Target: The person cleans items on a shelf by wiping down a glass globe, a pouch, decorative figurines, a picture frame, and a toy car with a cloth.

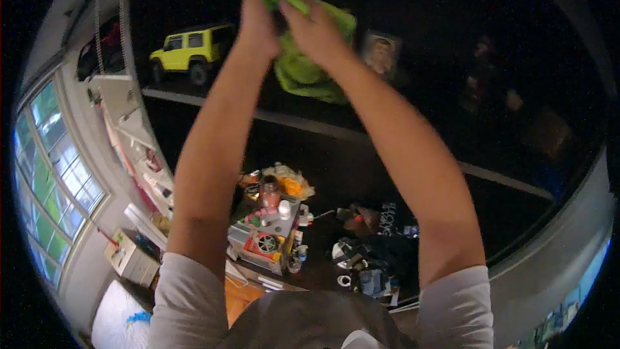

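Observation:
A bright green cloth is bunched up between my two hands, at the top of the head view. Its upper end is twisted into a knot-like lump, and the looser part hangs below. My left hand presses along the left side of the lump with its fingers pointing up; the thumb is hidden. My right hand is closed around the cloth from the right. To the left of my hands, a yellow toy off-road car stands on a dark shelf.
A light shelf edge runs below my hands. Right of the cloth is a small picture, with dim figures farther right. Below, a cluttered desk holds a grey organizer box and bottles. A window is at left.

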The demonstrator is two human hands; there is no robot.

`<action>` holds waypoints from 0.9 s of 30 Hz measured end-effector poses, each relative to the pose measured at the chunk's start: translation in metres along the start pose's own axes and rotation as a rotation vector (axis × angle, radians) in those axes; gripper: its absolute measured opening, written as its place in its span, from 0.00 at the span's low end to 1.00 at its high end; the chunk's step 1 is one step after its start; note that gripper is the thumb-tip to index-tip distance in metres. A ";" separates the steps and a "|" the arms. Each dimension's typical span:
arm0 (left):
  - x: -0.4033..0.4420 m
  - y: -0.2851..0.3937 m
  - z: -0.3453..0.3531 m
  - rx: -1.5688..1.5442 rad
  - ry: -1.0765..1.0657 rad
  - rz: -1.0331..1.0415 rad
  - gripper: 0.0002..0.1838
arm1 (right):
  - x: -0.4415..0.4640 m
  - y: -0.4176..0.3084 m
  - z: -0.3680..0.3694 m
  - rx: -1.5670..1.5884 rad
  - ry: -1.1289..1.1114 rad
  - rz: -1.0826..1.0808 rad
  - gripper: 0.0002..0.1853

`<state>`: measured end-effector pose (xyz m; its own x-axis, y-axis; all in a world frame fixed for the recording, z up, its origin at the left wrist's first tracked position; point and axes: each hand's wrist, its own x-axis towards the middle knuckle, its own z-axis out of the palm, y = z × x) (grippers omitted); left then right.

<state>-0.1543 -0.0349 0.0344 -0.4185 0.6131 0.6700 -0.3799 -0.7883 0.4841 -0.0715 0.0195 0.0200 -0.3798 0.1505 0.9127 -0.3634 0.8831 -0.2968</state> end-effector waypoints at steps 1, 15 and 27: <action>-0.003 0.003 0.001 -0.019 -0.048 0.011 0.26 | -0.004 -0.003 0.003 -0.042 -0.011 0.035 0.27; -0.023 -0.020 0.009 -0.191 -0.160 -0.128 0.21 | 0.013 0.009 -0.005 -0.363 0.260 0.136 0.20; -0.017 -0.023 -0.003 -0.110 -0.177 0.059 0.27 | 0.027 0.051 -0.024 -0.007 0.346 0.489 0.23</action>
<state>-0.1408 -0.0268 0.0099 -0.2951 0.5396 0.7885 -0.4504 -0.8064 0.3833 -0.0802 0.0796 0.0363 -0.2025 0.6752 0.7093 -0.2100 0.6775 -0.7049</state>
